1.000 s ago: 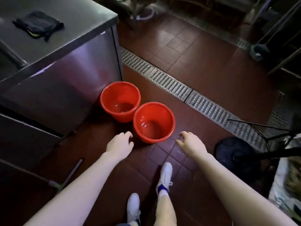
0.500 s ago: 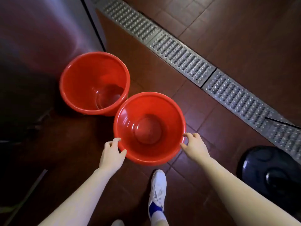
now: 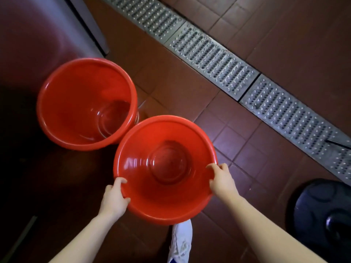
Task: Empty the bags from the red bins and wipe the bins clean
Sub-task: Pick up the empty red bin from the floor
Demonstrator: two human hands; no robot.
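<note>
As the nearer round red plastic bin [image 3: 136,164] lies between them (mouth up), the left hand [image 3: 114,198] and right hand [image 3: 222,181] grip opposite rim edges. Neither hand is nearer.

The near bin [image 3: 165,205] and far bin [image 3: 76,103] look like smooth, glossy red plastic, with streaks of glare on their inner walls. The tiles [image 3: 237,139] are reddish-brown with a faint sheen, and the grate [image 3: 214,59] across them is grey metal, studded and perforated. The cabinet [image 3: 38,31] is softly shining metal, the base [image 3: 319,211] glossy black, the shoe [image 3: 181,242] white cloth.
</note>
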